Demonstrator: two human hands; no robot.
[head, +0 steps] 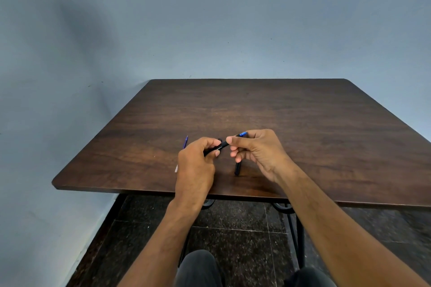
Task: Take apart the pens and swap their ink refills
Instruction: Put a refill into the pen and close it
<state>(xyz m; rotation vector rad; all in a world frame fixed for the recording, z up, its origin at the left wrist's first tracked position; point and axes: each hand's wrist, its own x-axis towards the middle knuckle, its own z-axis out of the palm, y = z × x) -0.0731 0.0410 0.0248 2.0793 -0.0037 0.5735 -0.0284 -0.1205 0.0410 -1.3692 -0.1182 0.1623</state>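
Note:
Both hands hold one black pen (224,145) above the dark wooden table (291,114). My left hand (197,163) grips its lower barrel. My right hand (257,149) pinches the upper part, and a blue tip end (243,134) sticks out past the fingers. A thin refill (185,141) with a blue upper part and a pale lower end lies on the table, mostly hidden behind my left hand. A black pen piece (237,168) lies on the table under my right hand.
The table's front edge (140,190) runs just below my wrists. Beyond the table is a blue-grey wall (210,18). Below are dark floor tiles (245,228), black metal table legs (297,235) and my knees.

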